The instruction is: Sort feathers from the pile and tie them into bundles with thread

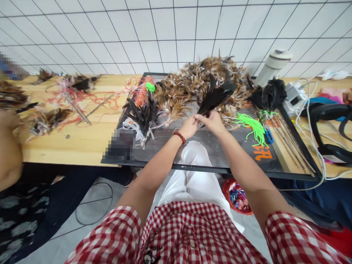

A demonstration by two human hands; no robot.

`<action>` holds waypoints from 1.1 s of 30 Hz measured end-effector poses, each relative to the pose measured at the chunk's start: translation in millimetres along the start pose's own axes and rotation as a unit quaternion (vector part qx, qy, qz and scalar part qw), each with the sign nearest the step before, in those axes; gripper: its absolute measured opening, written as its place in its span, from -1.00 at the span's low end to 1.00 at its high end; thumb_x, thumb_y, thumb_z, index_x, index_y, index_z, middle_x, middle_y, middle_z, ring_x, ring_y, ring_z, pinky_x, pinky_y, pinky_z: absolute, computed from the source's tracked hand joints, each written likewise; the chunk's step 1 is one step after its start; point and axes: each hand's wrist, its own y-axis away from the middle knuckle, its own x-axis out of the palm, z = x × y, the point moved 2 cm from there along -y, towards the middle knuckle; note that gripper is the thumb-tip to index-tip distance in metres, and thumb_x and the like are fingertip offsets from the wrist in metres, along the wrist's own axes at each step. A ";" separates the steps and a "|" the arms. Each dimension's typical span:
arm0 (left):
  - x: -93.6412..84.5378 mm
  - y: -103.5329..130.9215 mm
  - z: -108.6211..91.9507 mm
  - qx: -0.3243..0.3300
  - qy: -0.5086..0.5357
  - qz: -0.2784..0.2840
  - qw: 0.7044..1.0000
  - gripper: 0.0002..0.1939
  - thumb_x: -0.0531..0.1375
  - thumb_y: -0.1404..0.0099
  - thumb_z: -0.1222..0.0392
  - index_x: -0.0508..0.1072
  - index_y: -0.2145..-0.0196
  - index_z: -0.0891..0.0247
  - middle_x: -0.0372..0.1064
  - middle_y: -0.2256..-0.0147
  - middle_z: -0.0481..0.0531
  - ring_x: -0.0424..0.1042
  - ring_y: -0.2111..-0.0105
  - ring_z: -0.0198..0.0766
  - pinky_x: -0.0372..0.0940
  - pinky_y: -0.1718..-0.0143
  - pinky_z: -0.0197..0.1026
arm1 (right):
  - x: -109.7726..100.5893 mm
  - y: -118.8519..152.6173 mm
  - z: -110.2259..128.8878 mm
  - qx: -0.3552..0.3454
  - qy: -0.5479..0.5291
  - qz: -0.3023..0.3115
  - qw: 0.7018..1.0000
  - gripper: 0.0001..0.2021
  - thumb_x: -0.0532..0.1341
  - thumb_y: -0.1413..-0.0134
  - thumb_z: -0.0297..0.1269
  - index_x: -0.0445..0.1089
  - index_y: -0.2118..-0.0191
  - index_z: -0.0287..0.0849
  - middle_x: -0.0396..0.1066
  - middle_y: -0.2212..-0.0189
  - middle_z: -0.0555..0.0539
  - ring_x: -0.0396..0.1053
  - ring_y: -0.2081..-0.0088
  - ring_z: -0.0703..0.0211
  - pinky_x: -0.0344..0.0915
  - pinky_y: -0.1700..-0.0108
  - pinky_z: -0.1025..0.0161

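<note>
Head view: a pale wooden counter runs from side to side, with its far edge near a wall of white tiles and dark joints.
Dark panel: a black-rimmed dark panel lies on the counter, with orange lettering at its near right.
Black feathers: a loose bunch of black feathers is held above the middle of the panel, in front of the brown feather pile.
Grip, left hand: closed at the base of the black feathers; a red bead bracelet circles the wrist.
Grip, right hand: closed on the same base, meeting the left.
Panel, left side: dark feathers with white ties and a neon green bundle.
Panel, right side: neon green strings, thin sticks and a second black bunch.
Counter, far right: a white bottle near the wall, a white cable and a black frame.
Counter, left: tangled coral strings and feather tufts, with a co-worker's arm beside them.
Floor: grey floor, with a red basket of colourful scraps below the counter.
</note>
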 end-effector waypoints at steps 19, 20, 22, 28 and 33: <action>-6.7 8.4 -1.2 -0.177 0.116 0.258 0.943 -0.75 0.14 -0.44 0.15 0.33 0.38 0.32 0.04 0.57 -0.18 0.02 0.69 -0.54 -0.05 0.71 -0.47 | -7.8 8.6 11.4 0.049 -0.056 0.099 0.992 -0.39 0.40 0.29 0.37 0.35 0.58 -0.18 0.36 0.65 0.02 0.23 0.58 0.33 0.22 0.51 0.32; -5.3 7.5 0.0 -0.158 0.095 0.233 0.955 -0.74 0.10 -0.46 0.17 0.30 0.41 0.30 0.02 0.58 -0.19 -0.02 0.71 -0.55 -0.08 0.72 -0.48 | -7.5 8.6 12.6 0.036 -0.045 0.073 0.996 -0.37 0.39 0.30 0.39 0.35 0.58 -0.17 0.37 0.64 0.01 0.25 0.56 0.32 0.24 0.49 0.31; -2.7 6.9 1.0 -0.118 0.037 0.197 0.972 -0.72 0.05 -0.49 0.22 0.27 0.42 0.29 0.04 0.59 -0.19 0.06 0.71 -0.54 0.01 0.70 -0.48 | -6.9 9.4 15.3 0.024 -0.017 0.050 0.998 -0.36 0.32 0.24 0.44 0.34 0.58 -0.15 0.36 0.65 0.01 0.27 0.56 0.30 0.26 0.48 0.30; 4.3 9.2 -2.8 -0.076 -0.001 0.196 0.978 -0.76 0.04 -0.49 0.27 0.30 0.39 0.31 0.18 0.58 -0.17 0.26 0.65 -0.49 0.18 0.64 -0.43 | -5.1 10.2 18.7 0.061 -0.029 0.109 0.992 -0.40 0.33 0.13 0.38 0.34 0.57 -0.15 0.37 0.68 -0.03 0.32 0.59 0.23 0.27 0.54 0.27; 3.4 7.9 -12.0 -0.036 0.069 0.098 0.992 -0.75 -0.02 -0.50 0.32 0.24 0.39 0.27 0.09 0.60 -0.22 0.07 0.71 -0.55 -0.09 0.70 -0.45 | -1.8 4.1 17.5 0.032 -0.145 0.052 0.988 -0.42 0.46 0.34 0.31 0.37 0.45 -0.12 0.41 0.56 0.03 0.27 0.53 0.31 0.21 0.48 0.31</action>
